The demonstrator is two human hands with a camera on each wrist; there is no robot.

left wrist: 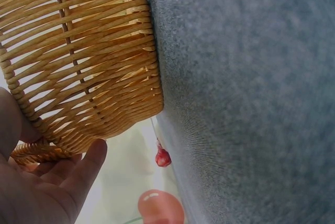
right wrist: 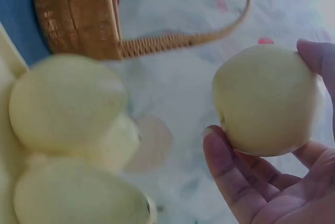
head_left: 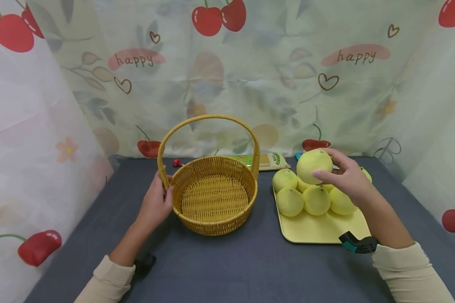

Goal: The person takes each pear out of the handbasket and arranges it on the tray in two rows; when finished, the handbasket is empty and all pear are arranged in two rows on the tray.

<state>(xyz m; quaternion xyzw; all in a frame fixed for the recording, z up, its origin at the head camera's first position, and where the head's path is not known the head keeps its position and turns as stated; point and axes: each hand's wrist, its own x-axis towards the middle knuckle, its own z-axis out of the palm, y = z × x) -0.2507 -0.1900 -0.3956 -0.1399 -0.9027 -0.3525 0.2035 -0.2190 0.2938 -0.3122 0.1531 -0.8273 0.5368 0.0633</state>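
A golden wicker basket [head_left: 216, 223] with a tall arched handle stands in the middle, and its inside shows bare woven bottom. At its left side my left hand [head_left: 156, 204] grips the rim where the handle joins; the left wrist view shows the fingers of that hand [left wrist: 49, 187] around the weave. My right hand [head_left: 346, 174] holds a round, pale yellow pear [head_left: 314, 166] above the tray, thumb and fingers on opposite sides. Under it, several similar pears [head_left: 317, 201] lie together on the far part of a yellow tray [head_left: 318, 231].
Behind the basket lie a green and beige packet [head_left: 271, 161] and a small red object [head_left: 177, 163]. A dark grey cloth [head_left: 227, 269] covers the table. Printed curtains [head_left: 227, 101] enclose the back and sides.
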